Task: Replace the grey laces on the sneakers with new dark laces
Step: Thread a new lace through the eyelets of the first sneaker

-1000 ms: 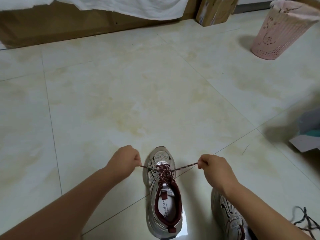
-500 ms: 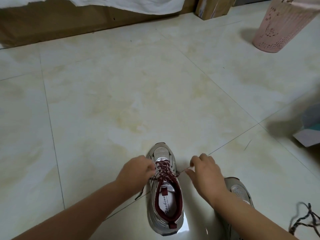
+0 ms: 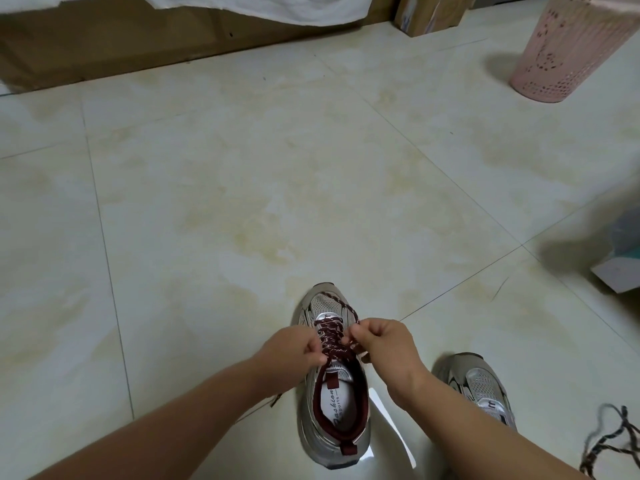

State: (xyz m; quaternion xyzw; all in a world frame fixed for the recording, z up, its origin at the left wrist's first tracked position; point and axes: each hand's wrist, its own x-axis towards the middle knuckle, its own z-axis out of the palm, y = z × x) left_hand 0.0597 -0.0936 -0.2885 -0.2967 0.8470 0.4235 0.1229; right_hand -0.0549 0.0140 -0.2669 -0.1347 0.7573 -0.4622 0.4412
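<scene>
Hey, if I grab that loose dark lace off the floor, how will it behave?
The loose lace probably hangs floppy, since it lies in slack curls on the tile floor. It looks thin, so likely very light. Its braided surface suggests decent grip.

Left hand [image 3: 294,353] and right hand [image 3: 382,344] close together, fingers curled, pinching.

A sneaker [image 3: 334,393] stands on the floor [image 3: 242,202] near its front edge, toe pointing away, with the left hand [image 3: 294,355] at its left side and the right hand [image 3: 381,344] at its right, both over the lace [image 3: 334,337]. A second sneaker [image 3: 481,389] lies just to the right, a loose lace [image 3: 609,441] beyond it at the front right corner. A basket [image 3: 568,50] stands at the far right corner, a box [image 3: 429,12] to its left.
</scene>
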